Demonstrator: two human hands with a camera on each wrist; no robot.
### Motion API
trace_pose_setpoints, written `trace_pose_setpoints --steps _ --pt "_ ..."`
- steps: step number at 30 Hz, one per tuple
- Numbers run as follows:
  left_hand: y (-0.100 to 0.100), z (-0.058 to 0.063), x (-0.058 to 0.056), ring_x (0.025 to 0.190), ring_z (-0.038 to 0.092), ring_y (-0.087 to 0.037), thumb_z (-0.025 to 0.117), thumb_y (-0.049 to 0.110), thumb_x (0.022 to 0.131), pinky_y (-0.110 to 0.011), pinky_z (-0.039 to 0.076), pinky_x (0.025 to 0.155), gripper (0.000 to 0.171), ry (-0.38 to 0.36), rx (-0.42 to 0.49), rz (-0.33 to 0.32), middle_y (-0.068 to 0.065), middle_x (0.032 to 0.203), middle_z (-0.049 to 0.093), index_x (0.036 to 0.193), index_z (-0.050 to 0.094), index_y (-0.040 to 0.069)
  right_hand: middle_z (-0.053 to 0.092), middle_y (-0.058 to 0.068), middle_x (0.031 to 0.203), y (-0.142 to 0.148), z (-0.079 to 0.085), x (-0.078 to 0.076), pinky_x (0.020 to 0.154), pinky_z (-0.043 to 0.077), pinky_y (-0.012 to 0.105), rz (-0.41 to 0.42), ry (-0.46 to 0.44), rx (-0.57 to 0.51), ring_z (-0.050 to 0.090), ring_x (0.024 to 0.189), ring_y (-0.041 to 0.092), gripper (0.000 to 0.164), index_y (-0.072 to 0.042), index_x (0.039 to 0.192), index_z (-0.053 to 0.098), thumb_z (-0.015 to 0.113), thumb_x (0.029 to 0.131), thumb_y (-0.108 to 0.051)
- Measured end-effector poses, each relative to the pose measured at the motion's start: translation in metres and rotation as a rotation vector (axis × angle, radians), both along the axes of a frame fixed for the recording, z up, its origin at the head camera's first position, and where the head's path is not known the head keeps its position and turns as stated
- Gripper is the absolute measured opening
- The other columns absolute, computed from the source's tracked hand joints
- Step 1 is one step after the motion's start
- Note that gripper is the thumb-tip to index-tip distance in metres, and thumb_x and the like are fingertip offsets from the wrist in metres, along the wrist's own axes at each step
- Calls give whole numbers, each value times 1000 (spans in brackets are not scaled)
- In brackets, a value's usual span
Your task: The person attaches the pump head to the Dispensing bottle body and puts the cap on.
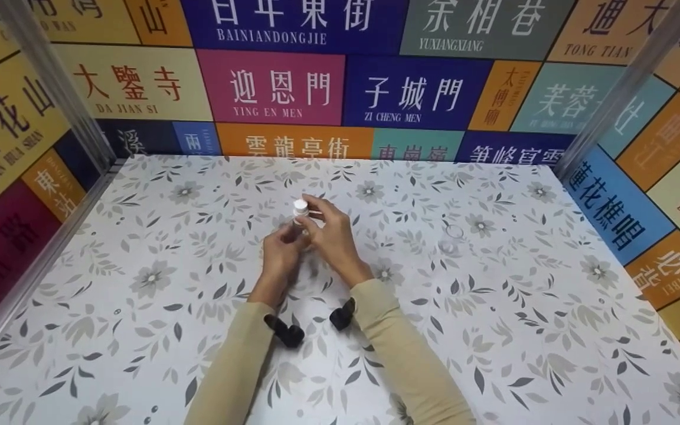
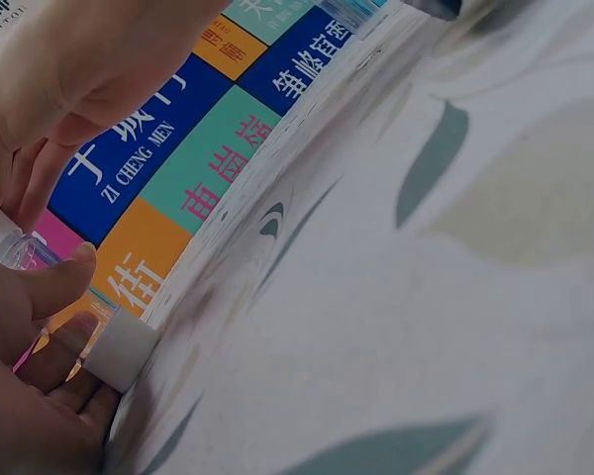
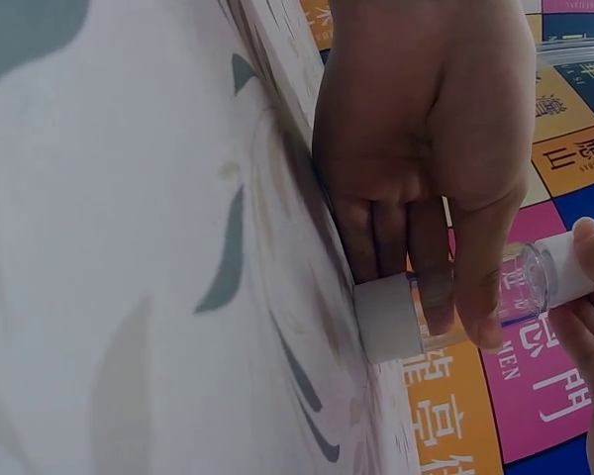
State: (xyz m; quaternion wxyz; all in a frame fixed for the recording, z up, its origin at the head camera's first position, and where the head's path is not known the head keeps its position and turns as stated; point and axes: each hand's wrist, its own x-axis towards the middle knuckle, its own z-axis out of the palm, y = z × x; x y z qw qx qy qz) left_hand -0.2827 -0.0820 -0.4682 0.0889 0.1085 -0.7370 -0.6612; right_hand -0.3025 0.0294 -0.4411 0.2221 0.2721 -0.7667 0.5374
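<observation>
A small clear bottle (image 3: 515, 282) with a white cap (image 1: 300, 205) at the top and a white base (image 2: 121, 348) stands near upright between both hands. My left hand (image 1: 281, 252) grips its clear body from the left, fingers curled round it just above the base, with the thumb against its side. At the top, my right hand (image 1: 331, 233) pinches the white cap between thumb and fingers. In the right wrist view the base lies right at the tabletop. The left hand hides most of the body in the head view.
A white table (image 1: 198, 330) with a grey leaf and flower print spreads around the hands. To the right lies a faint clear thing with a ring-shaped edge (image 1: 453, 231). Colourful panels of lettering (image 1: 272, 88) stand behind the table, with clear upright posts (image 1: 617, 100) at the corners.
</observation>
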Motion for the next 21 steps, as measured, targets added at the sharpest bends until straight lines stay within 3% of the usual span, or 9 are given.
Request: trace_pose_setpoints --steps 4,8,16,21 --pt "-1 1 0 126 62 -31 71 2 86 -37 49 109 42 -17 1 -8 -20 129 67 128 66 1 69 22 124 0 3 1 100 56 37 -13 -25 -22 67 116 33 47 6 130 60 75 89 -11" --pt "-1 1 -1 126 62 -30 70 2 88 -37 49 109 41 -28 -15 -13 -19 129 68 129 66 2 66 20 128 -1 5 0 105 53 31 2 -30 -27 64 122 32 40 5 130 61 69 94 -10" --pt "-1 -1 -2 127 61 -32 70 2 87 -39 49 109 43 -25 -32 0 -21 130 67 129 65 0 68 21 120 -1 3 2 97 56 25 14 -17 34 69 110 31 34 4 126 63 67 93 -3" --pt "0 0 -2 128 60 -32 72 1 86 -39 49 109 45 -25 -39 0 -22 132 65 130 64 -1 68 20 120 1 1 0 97 58 30 9 -20 42 70 109 31 41 4 130 60 70 92 -7"
